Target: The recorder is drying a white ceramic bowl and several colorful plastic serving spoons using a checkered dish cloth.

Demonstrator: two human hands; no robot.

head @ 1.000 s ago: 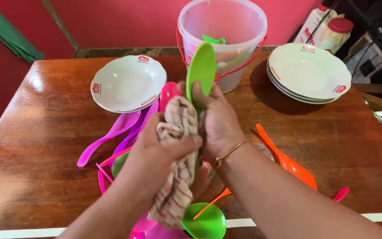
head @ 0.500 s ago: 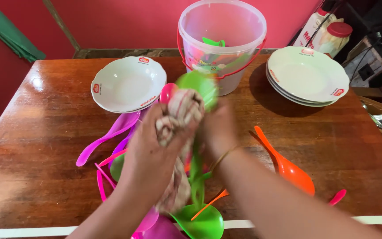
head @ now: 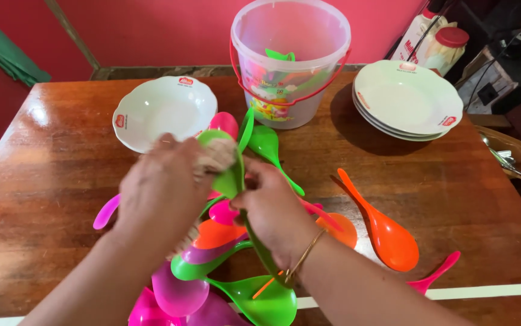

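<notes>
My right hand (head: 272,211) grips the handle of a green plastic ladle spoon (head: 227,163), its bowl tilted up and to the left. My left hand (head: 157,193) presses a striped beige cloth (head: 212,162) against that bowl; most of the cloth is hidden behind the hand. Both hands hover over a heap of plastic spoons (head: 212,265) in pink, purple, green and orange on the wooden table (head: 49,199). The picture is blurred around the cloth.
A clear bucket with a red handle (head: 290,60) stands at the back with spoons inside. A white bowl (head: 164,111) sits back left, stacked white plates (head: 408,99) back right. An orange spoon (head: 381,229) and a pink one (head: 435,274) lie right.
Both hands have dropped lower and to the left with the green spoon and cloth. The spoon's bowl, upright a second ago, now tilts left, and more spoons show beneath.
</notes>
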